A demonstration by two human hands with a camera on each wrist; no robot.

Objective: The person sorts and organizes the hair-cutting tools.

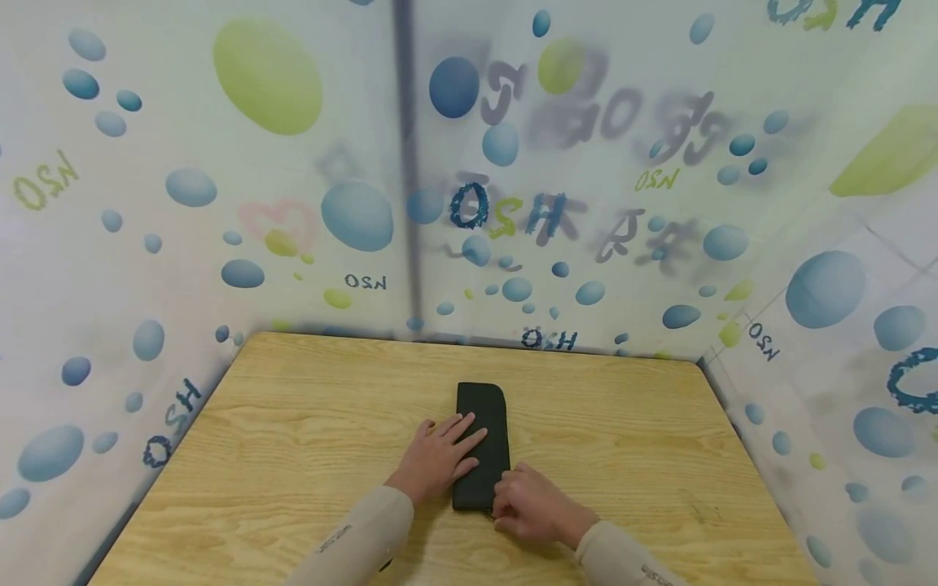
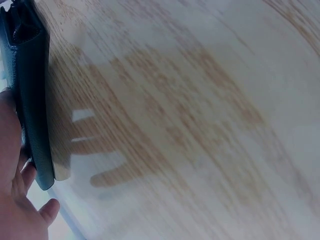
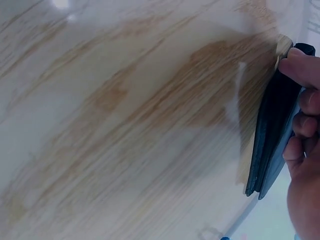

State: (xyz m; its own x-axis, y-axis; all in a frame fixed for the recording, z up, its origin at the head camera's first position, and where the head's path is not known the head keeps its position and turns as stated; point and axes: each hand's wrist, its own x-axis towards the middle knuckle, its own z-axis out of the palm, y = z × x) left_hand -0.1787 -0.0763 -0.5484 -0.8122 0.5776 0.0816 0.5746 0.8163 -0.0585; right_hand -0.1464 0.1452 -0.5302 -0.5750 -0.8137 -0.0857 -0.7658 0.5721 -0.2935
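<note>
A long black case [image 1: 484, 399], flat and wallet-like with one rounded corner, lies lengthwise on the wooden table. My left hand [image 1: 436, 460] rests on its left side, fingers spread over the upper face. With curled fingers, my right hand [image 1: 531, 500] pinches the case at its near right corner. In the right wrist view, the thumb presses at the end of the case [image 3: 275, 120], beside a small pale piece [image 3: 283, 46] whose kind I cannot tell. Folded layers show at one end of the case [image 2: 31, 75] in the left wrist view. The inside is hidden.
The light wooden table [image 1: 315, 399] has rounded far corners. White curtains or panels [image 1: 352, 309] printed with blue and green drops stand behind it and along both sides. Its glossy top reflects the hands in the wrist views.
</note>
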